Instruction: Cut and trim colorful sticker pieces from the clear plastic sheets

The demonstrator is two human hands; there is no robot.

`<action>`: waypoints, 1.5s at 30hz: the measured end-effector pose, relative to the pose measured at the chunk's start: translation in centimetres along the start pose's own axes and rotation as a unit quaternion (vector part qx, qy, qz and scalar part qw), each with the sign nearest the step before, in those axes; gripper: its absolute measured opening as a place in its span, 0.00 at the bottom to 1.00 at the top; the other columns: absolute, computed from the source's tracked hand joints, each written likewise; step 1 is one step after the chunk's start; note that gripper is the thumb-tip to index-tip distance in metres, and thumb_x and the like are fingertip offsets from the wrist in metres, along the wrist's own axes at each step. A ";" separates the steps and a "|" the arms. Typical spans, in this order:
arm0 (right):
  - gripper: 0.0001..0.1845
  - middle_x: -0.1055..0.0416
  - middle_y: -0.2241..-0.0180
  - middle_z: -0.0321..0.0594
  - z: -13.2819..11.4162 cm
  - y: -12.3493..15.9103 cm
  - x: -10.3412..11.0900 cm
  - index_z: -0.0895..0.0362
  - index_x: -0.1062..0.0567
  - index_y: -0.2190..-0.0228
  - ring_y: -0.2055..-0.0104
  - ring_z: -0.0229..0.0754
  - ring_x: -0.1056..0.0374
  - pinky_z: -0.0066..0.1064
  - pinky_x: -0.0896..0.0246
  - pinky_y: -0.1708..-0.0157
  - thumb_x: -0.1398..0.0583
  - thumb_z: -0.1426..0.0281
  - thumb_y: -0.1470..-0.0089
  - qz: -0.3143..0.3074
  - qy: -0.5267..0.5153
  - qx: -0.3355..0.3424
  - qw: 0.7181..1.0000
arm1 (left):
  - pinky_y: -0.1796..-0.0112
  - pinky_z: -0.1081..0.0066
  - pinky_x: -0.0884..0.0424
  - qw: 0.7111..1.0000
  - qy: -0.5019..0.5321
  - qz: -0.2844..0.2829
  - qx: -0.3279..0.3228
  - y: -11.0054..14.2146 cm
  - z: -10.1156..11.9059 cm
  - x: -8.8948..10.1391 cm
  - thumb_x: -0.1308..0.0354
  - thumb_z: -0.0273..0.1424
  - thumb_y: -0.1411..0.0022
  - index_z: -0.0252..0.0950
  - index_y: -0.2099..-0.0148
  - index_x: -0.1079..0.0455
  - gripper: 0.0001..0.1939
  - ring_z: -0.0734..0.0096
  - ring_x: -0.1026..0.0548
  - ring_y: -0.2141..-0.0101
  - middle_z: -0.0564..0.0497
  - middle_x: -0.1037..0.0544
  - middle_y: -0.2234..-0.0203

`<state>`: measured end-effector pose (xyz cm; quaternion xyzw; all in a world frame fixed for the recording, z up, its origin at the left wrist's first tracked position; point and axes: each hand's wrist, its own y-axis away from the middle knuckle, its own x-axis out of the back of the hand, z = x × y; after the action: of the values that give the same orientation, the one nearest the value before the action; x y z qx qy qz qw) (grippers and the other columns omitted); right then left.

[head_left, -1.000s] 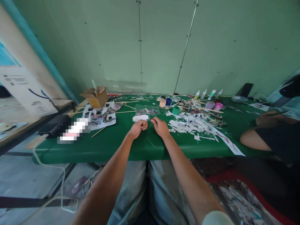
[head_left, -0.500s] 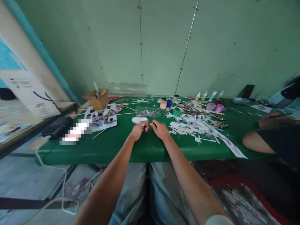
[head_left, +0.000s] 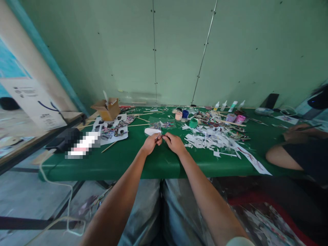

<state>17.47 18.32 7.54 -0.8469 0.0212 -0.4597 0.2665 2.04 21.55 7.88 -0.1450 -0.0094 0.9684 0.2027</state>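
Close together above the green table, my left hand and my right hand both have their fingers pinched. Something small sits at the fingertips, too tiny to make out. Just behind my left hand lies a white rounded piece. Beyond it is a clear plastic bag with small colourful bits. To the right of my right hand spreads a heap of white paper scraps. An open green paint jar stands behind the scraps.
At left are a small cardboard box, a printed sheet with cut-outs and thin wooden sticks. Glue bottles and a pink jar stand at back right. A co-worker's hand rests at far right, holding a thin tool.
My hands stay nearly in place, with only slight finger movement at the pinch. The view has shifted very slightly.
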 end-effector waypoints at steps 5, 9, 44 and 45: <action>0.14 0.23 0.69 0.38 0.1 0.0 -0.2 0.52 0.29 0.65 0.65 0.42 0.27 0.26 0.43 0.68 0.50 0.60 0.36 -0.002 0.007 0.007 1.000 | 0.75 0.71 0.40 1.000 0.003 0.010 -0.008 -0.1 -0.2 0.1 0.51 0.33 0.39 0.37 0.78 0.42 0.15 0.76 0.41 0.82 0.56 0.41 0.86; 0.14 0.23 0.68 0.39 0.0 -0.1 -0.4 0.52 0.28 0.65 0.65 0.42 0.27 0.27 0.43 0.69 0.50 0.60 0.36 0.009 0.018 -0.001 1.000 | 0.75 0.71 0.40 1.000 0.000 0.007 -0.005 -0.1 -0.2 0.1 0.50 0.34 0.39 0.37 0.78 0.42 0.16 0.75 0.41 0.83 0.56 0.42 0.87; 0.18 0.25 0.55 0.43 0.7 -0.5 0.2 0.54 0.34 0.48 0.57 0.42 0.28 0.28 0.39 0.62 0.54 0.67 0.36 0.098 0.031 -0.182 0.978 | 0.77 0.73 0.42 0.986 -0.158 -0.059 -0.011 -0.1 -1.3 -0.8 0.43 0.36 0.46 0.33 0.78 0.33 0.13 0.76 0.36 0.82 0.53 0.32 0.85; 0.19 0.25 0.53 0.43 0.7 -0.5 0.2 0.53 0.35 0.47 0.56 0.42 0.28 0.28 0.40 0.62 0.55 0.68 0.36 0.095 0.044 -0.190 0.976 | 0.77 0.73 0.41 0.985 -0.160 -0.060 -0.012 -0.2 -1.3 -0.7 0.43 0.37 0.46 0.32 0.77 0.32 0.14 0.76 0.35 0.81 0.52 0.31 0.85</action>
<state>18.00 18.98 7.59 -0.8552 0.2006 -0.4563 0.1420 3.07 21.42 6.84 0.0101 -0.0616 0.9650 0.2548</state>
